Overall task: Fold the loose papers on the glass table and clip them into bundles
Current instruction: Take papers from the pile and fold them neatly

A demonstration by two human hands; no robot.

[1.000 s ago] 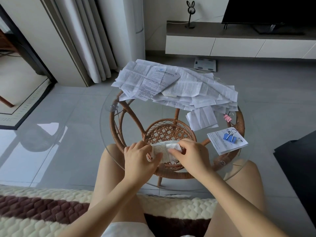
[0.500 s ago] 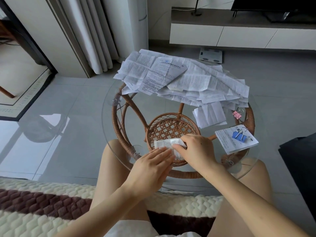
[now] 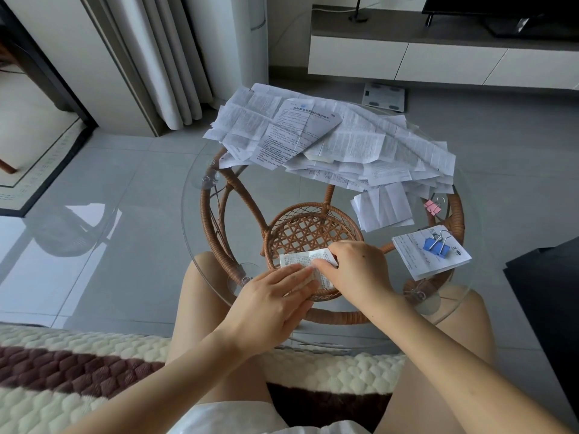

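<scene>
We are reaching both forearms in over our knees to the glass bench (image 3: 194, 195), working directly above the wicker basket (image 3: 313, 227) that is sitting beneath the glass. Our left hand (image 3: 272, 296) is lying palm down with its fingers straight and close together, pressing flat on the near-left part of the folded paper (image 3: 297, 260), which is resting on the glass over the basket's near rim. Our right hand (image 3: 357, 270) is arching knuckles up, fingers curled, with thumb and fingertips pinching the paper's right end. Beyond the basket, the pile of loose papers (image 3: 329, 142) is spreading across the far side of the bench. Right of the basket, a paper bundle (image 3: 438, 267) is lying with a blue binder clip (image 3: 437, 245) on it. Farther back on the basket's right, a pink binder clip (image 3: 432, 207) is sitting near a small white folded sheaf (image 3: 382, 208).
</scene>
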